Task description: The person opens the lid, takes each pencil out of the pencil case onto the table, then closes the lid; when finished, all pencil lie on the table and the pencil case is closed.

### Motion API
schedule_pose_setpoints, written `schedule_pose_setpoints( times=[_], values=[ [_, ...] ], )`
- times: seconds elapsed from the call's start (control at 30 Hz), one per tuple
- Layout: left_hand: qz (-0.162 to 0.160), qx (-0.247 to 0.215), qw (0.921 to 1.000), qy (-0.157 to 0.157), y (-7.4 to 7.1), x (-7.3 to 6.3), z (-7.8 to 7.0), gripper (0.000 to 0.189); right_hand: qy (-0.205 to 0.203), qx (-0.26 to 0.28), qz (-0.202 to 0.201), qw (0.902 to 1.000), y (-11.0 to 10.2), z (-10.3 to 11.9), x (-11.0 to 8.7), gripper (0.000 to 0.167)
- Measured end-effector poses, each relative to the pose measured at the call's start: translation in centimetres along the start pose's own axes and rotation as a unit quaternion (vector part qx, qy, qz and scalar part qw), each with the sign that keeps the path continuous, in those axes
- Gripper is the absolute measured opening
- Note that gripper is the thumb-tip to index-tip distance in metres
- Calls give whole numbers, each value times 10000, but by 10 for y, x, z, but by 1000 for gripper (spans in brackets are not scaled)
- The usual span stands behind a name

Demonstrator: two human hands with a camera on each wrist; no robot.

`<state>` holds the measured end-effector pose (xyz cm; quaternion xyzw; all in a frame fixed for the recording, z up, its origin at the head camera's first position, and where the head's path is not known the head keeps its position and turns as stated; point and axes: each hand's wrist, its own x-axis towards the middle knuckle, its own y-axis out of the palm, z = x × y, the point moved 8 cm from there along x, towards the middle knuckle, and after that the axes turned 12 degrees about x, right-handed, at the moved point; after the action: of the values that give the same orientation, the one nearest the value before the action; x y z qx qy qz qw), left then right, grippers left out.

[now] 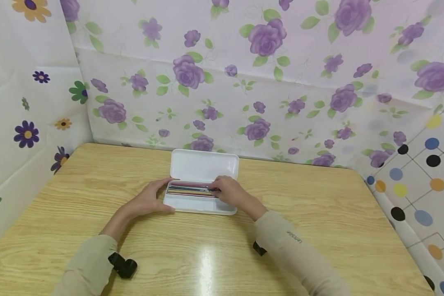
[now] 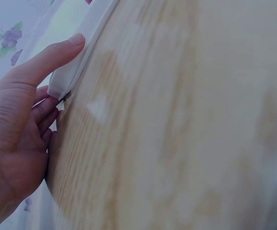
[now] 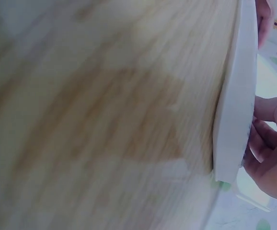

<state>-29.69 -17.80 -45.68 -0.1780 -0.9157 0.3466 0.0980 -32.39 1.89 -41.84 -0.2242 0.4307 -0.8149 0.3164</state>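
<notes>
A white pencil case (image 1: 192,204) lies on the table with its lid (image 1: 201,165) swung back toward the wall. Several colored pencils (image 1: 188,190) lie side by side lengthwise in its rear part; the front part is bare white. My left hand (image 1: 147,200) holds the case's left end, thumb along the front edge and fingers around toward the back. In the left wrist view, the fingers of the left hand (image 2: 21,120) curl at the case's corner. My right hand (image 1: 228,191) reaches inside, thumb and fingers pinching at the pencils' right ends, which it partly hides.
The wooden table (image 1: 311,230) extends around the case on all sides. Behind it hangs a purple-flowered cloth (image 1: 259,82), with patterned cloths at left and right. A black wrist device (image 1: 123,265) sits at the left sleeve.
</notes>
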Motion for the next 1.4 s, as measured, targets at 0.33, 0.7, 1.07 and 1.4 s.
schedule_pose_setpoints(
  times=[0.33, 0.7, 1.07, 1.4],
  values=[
    [11, -98, 9999, 88, 2, -1, -2, 96, 39, -105, -344, 9993, -3, 3, -3, 17],
    [11, -103, 9998, 182, 3, -1, -3, 96, 221, 283, -918, 9951, -17, 3, -3, 12],
    [-23, -94, 9996, 273, 2, 1, -5, 94, 513, 1332, -1409, 9797, -56, -3, -9, 13],
    [-44, -34, 9996, 272, 0, 0, -3, 94, 1067, 1913, -1925, 9565, -83, -31, -26, 20]
  ],
)
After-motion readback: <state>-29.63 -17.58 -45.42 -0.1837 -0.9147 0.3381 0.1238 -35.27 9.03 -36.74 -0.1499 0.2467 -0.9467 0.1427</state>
